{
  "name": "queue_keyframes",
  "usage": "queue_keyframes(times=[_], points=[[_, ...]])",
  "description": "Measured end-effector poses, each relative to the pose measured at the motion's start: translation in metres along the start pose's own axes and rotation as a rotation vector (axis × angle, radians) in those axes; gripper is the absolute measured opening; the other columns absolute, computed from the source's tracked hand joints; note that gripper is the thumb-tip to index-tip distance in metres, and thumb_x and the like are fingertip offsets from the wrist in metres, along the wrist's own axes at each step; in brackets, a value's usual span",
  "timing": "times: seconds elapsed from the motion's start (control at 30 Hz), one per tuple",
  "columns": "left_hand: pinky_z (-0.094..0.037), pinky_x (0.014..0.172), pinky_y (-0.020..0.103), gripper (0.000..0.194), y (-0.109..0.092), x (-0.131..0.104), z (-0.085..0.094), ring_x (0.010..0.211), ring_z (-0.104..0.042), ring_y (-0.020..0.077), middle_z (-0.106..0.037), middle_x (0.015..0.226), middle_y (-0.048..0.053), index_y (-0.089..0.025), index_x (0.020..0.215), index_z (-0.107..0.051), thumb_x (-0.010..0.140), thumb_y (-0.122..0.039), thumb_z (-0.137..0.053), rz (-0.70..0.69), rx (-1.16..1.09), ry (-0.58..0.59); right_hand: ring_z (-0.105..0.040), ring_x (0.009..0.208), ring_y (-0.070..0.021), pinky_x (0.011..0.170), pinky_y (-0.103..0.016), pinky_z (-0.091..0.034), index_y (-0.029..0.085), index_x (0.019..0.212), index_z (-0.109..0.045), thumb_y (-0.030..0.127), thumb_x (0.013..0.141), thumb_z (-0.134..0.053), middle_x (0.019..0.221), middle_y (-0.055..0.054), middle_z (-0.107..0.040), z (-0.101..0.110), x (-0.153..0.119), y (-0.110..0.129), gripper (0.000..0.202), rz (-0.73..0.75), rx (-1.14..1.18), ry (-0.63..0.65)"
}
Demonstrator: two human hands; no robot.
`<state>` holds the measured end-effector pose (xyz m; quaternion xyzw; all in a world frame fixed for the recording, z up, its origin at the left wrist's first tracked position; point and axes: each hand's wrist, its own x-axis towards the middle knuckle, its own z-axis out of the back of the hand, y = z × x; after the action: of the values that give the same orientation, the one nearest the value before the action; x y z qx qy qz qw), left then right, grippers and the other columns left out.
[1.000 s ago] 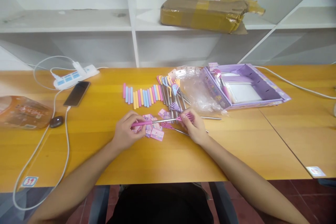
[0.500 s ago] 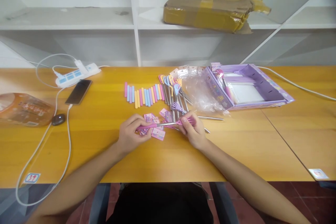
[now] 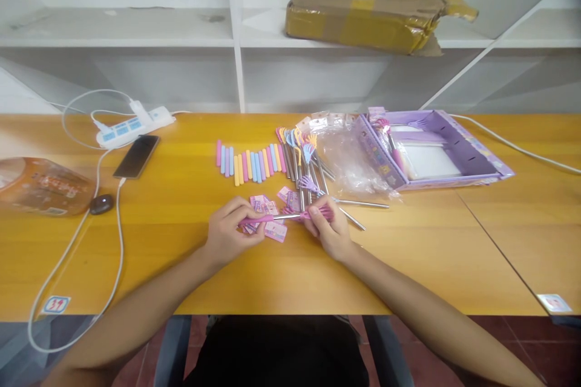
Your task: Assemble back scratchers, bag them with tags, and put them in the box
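Note:
Between my two hands lies a pink back scratcher (image 3: pixel 287 216) with a metal rod, held level above the table. My left hand (image 3: pixel 232 230) is closed around its pink handle. My right hand (image 3: pixel 330 228) grips the pink claw-shaped head, fingers partly covering it. Small pink printed cards (image 3: pixel 275 231) lie loosely under and just behind the scratcher. Farther back is a pile of scratcher rods with coloured claw heads (image 3: pixel 308 151). To its left, pink, blue, yellow and purple handle sleeves (image 3: pixel 250 164) lie in a row.
Clear plastic bags (image 3: pixel 345 157) lie beside a purple open box (image 3: pixel 472 160) holding a packaged scratcher. At left are a phone (image 3: pixel 137 157), a power strip (image 3: pixel 136 127), cables, a black mouse (image 3: pixel 101 204) and an orange package (image 3: pixel 45 187). A taped carton (image 3: pixel 363 15) sits on the shelf.
My right hand has moved slightly left, toward my left hand, and less of the metal rod shows between them. The view has shifted a little.

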<state>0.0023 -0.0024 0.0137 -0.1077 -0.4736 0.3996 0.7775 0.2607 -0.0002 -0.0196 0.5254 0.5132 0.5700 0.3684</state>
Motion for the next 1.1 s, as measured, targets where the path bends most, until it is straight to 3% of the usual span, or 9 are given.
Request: queue_keyframes(times=[0.43, 0.7, 0.83, 0.93, 1.03, 1.1], points=[[-0.049, 0.061, 0.023, 0.015, 0.002, -0.003, -0.003, 0.072, -0.062, 0.0117, -0.065, 0.086, 0.000, -0.019, 0.084, -0.069, 0.080, -0.009, -0.078, 0.034, -0.037, 0.019, -0.036, 0.047, -0.0097, 0.050, -0.024, -0.026, 0.025, 0.094, -0.048, 0.046, 0.112, -0.056, 0.057, 0.010, -0.047, -0.002, -0.002, 0.003, 0.029, -0.002, -0.018, 0.049], [-0.050, 0.066, 0.026, 0.013, -0.002, -0.004, -0.002, 0.076, -0.064, 0.0138, -0.064, 0.088, 0.001, -0.020, 0.086, -0.068, 0.086, -0.013, -0.078, 0.090, -0.086, 0.051, -0.036, 0.048, -0.0109, 0.049, -0.025, -0.027, 0.026, 0.093, -0.049, 0.054, 0.111, -0.056, 0.057, 0.009, -0.046, 0.002, 0.000, 0.006, 0.034, -0.046, -0.063, 0.049], [-0.050, 0.068, 0.026, 0.006, 0.005, 0.001, 0.003, 0.078, -0.064, 0.0145, -0.066, 0.092, 0.003, -0.020, 0.092, -0.070, 0.093, -0.018, -0.075, 0.123, -0.103, 0.192, -0.048, 0.059, -0.0138, 0.057, -0.027, -0.038, 0.024, 0.095, -0.058, 0.052, 0.109, -0.058, 0.068, 0.003, -0.056, 0.019, 0.008, 0.022, 0.032, -0.041, -0.297, 0.076], [-0.055, 0.076, 0.028, 0.010, 0.012, 0.010, 0.012, 0.087, -0.070, 0.0172, -0.072, 0.099, 0.004, -0.022, 0.110, -0.074, 0.100, -0.023, -0.071, 0.117, -0.055, 0.353, -0.061, 0.076, -0.0175, 0.071, -0.030, -0.048, 0.023, 0.106, -0.065, 0.049, 0.108, -0.061, 0.085, -0.002, -0.068, 0.028, 0.015, 0.036, 0.026, -0.027, -0.398, 0.135], [-0.059, 0.087, 0.033, 0.025, 0.012, 0.019, 0.020, 0.096, -0.073, 0.0204, -0.076, 0.110, 0.007, -0.025, 0.130, -0.071, 0.108, -0.029, -0.059, 0.071, 0.069, 0.502, -0.065, 0.086, -0.0184, 0.076, -0.031, -0.050, 0.023, 0.113, -0.068, 0.049, 0.105, -0.068, 0.098, -0.005, -0.072, 0.027, 0.015, 0.046, 0.026, -0.060, -0.288, 0.124], [-0.060, 0.092, 0.037, 0.029, 0.006, 0.018, 0.025, 0.100, -0.074, 0.0223, -0.077, 0.113, 0.008, -0.024, 0.135, -0.068, 0.111, -0.027, -0.052, 0.031, 0.160, 0.581, -0.057, 0.070, -0.0140, 0.064, -0.027, -0.044, 0.023, 0.113, -0.068, 0.051, 0.103, -0.070, 0.089, -0.002, -0.068, 0.020, 0.008, 0.047, 0.030, -0.139, -0.119, 0.092]])
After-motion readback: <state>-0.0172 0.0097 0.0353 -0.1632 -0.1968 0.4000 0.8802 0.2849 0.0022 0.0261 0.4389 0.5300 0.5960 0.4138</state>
